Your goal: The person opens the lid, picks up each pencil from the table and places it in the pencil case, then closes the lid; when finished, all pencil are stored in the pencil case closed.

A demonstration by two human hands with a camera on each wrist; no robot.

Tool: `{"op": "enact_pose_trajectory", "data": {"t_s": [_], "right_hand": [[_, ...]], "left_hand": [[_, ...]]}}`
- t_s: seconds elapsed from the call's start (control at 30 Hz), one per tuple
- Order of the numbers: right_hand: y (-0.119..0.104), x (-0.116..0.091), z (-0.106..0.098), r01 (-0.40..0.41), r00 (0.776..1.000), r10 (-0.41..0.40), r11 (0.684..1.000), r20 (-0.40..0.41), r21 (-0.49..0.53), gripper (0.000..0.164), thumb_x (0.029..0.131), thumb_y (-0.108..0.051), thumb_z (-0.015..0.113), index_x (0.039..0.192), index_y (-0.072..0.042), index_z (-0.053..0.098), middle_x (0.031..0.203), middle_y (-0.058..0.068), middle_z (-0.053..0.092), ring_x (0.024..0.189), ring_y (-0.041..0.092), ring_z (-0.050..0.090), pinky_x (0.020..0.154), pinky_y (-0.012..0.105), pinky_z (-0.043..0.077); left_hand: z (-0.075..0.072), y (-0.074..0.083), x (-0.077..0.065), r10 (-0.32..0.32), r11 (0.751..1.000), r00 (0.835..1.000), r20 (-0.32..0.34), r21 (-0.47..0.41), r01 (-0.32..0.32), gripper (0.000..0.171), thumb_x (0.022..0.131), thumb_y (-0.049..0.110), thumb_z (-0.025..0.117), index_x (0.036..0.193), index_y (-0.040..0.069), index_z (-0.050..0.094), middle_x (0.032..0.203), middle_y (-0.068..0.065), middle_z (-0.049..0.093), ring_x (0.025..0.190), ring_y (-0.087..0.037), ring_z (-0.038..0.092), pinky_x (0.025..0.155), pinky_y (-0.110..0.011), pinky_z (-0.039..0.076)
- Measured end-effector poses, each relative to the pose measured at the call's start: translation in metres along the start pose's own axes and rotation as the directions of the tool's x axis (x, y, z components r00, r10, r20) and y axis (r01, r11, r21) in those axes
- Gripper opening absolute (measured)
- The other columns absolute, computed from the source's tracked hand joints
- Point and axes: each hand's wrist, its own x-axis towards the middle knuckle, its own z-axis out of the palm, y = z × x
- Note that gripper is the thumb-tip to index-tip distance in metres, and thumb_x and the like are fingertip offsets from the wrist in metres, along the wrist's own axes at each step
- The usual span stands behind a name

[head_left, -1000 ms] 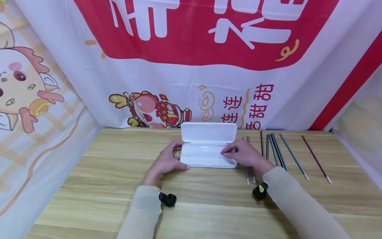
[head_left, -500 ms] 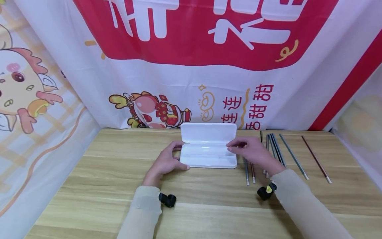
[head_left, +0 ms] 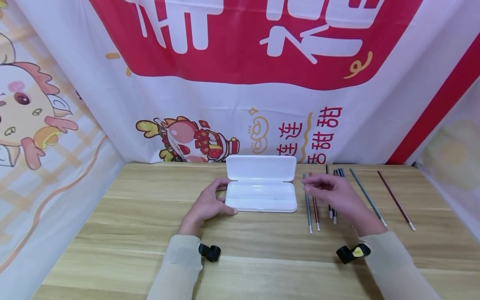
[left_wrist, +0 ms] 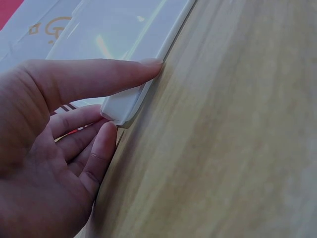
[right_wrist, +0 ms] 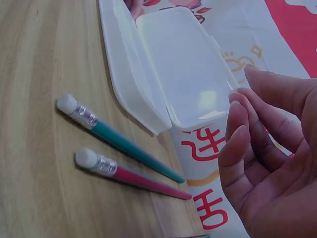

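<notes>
A white pencil case (head_left: 261, 197) stands with its lid raised at the back of the table. My left hand (head_left: 208, 203) holds its left end, the thumb along the near edge and the fingers at the end wall; the left wrist view shows this thumb (left_wrist: 119, 74) on the rim. My right hand (head_left: 335, 193) is in the air just right of the case, fingers loosely bent, holding nothing. Below and beside it lie a blue-green pencil (right_wrist: 133, 148) and a red pencil (right_wrist: 148, 182), both with white erasers. The right hand partly hides several dark pencils (head_left: 331, 208).
Farther right lie another blue-green pencil (head_left: 369, 198) and a dark red pencil (head_left: 396, 201), apart from each other. Behind the wooden table (head_left: 262, 258) hangs a printed cloth (head_left: 187, 96), close behind the raised lid.
My right hand has drawn back from inside the case to the right, over the pencils. The left hand stays at the case's left end.
</notes>
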Motion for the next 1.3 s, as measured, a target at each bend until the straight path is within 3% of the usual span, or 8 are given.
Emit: {"op": "enact_pose_trajectory", "data": {"t_s": [0.23, 0.43, 0.73, 0.93, 1.13, 1.3], "right_hand": [[0.016, -0.008, -0.006, -0.013, 0.999, 0.014, 1.0, -0.035, 0.026, 0.052, 0.102, -0.049, 0.072, 0.142, -0.017, 0.069, 0.136, 0.009, 0.067, 0.107, 0.023, 0.059, 0.085, 0.032, 0.059], [0.03, -0.01, -0.01, -0.023, 0.998, 0.025, 0.999, -0.053, 0.036, 0.053, 0.102, -0.05, 0.072, 0.142, -0.016, 0.069, 0.141, 0.01, 0.065, 0.11, 0.021, 0.06, 0.086, 0.028, 0.059], [0.047, -0.021, -0.023, -0.097, 0.993, 0.098, 0.995, -0.07, 0.018, 0.057, 0.101, -0.054, 0.071, 0.145, -0.017, 0.066, 0.136, 0.011, 0.066, 0.108, 0.02, 0.064, 0.083, 0.031, 0.06], [0.063, -0.03, -0.039, -0.114, 0.99, 0.117, 0.993, -0.076, 0.04, 0.061, 0.101, -0.054, 0.072, 0.146, -0.014, 0.064, 0.124, -0.002, 0.07, 0.103, 0.016, 0.066, 0.082, 0.031, 0.06], [0.08, -0.043, -0.055, -0.111, 0.987, 0.113, 0.994, -0.111, 0.018, 0.056, 0.102, -0.049, 0.072, 0.143, -0.011, 0.067, 0.112, -0.016, 0.071, 0.097, 0.008, 0.066, 0.079, 0.028, 0.06], [0.093, -0.055, -0.07, -0.098, 0.985, 0.106, 0.993, -0.139, 0.063, 0.05, 0.103, -0.045, 0.072, 0.143, -0.014, 0.067, 0.107, -0.023, 0.07, 0.093, 0.006, 0.066, 0.078, 0.027, 0.06]], "left_hand": [[0.0, -0.001, 0.0, -0.003, 1.0, 1.0, -0.001, -0.005, 0.003, 0.088, 0.073, 0.003, 0.097, 0.149, 0.02, 0.056, 0.154, -0.012, 0.057, 0.117, -0.03, 0.07, 0.113, -0.053, 0.053], [0.0, -0.002, 0.0, -0.005, 1.0, 1.0, 0.0, -0.018, 0.005, 0.088, 0.073, 0.002, 0.096, 0.149, 0.02, 0.056, 0.154, -0.012, 0.057, 0.116, -0.03, 0.07, 0.111, -0.052, 0.055], [0.0, -0.003, 0.001, 0.006, 1.0, 1.0, 0.001, -0.024, -0.006, 0.09, 0.071, 0.001, 0.096, 0.149, 0.019, 0.057, 0.154, -0.012, 0.057, 0.12, -0.031, 0.069, 0.11, -0.05, 0.056], [0.0, -0.002, 0.001, 0.008, 1.0, 1.0, -0.001, -0.024, -0.008, 0.09, 0.071, 0.001, 0.096, 0.15, 0.019, 0.056, 0.154, -0.012, 0.057, 0.12, -0.032, 0.069, 0.111, -0.051, 0.056], [0.0, -0.002, 0.0, 0.0, 1.0, 1.0, 0.0, -0.016, 0.0, 0.092, 0.071, 0.003, 0.097, 0.151, 0.019, 0.055, 0.155, -0.012, 0.057, 0.122, -0.032, 0.069, 0.112, -0.051, 0.055], [0.0, -0.001, -0.001, -0.003, 1.0, 1.0, 0.0, -0.023, 0.003, 0.092, 0.07, 0.001, 0.097, 0.151, 0.018, 0.056, 0.155, -0.013, 0.057, 0.122, -0.032, 0.069, 0.111, -0.05, 0.056]]}}
